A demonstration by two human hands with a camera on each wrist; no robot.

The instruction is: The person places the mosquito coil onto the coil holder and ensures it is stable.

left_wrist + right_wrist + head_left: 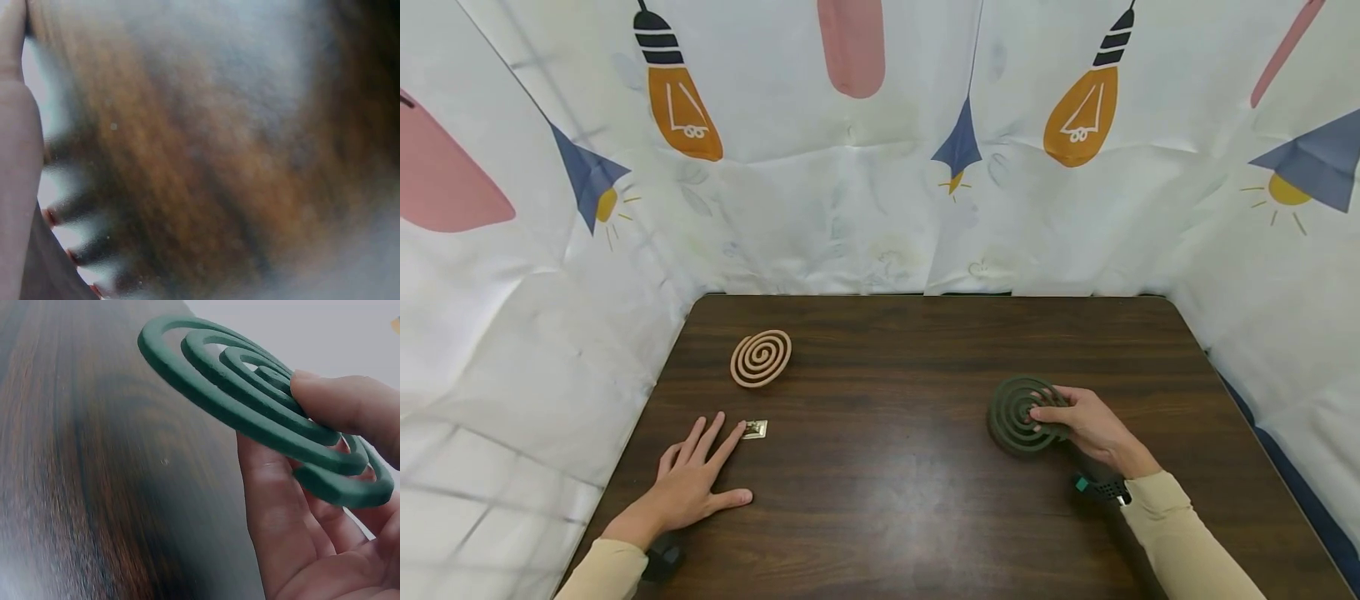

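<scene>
Pinching green coil in right hand, with left hand spread near bench's left edge, risking a snap by oversqueezing!

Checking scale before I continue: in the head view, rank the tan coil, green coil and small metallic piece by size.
1. Green coil
2. Tan coil
3. Small metallic piece
Nearness may enlarge the green coil.

Matt, smooth green coil; matt tan coil; shiny metallic-looking tab; glossy wood-grain tabletop
</scene>
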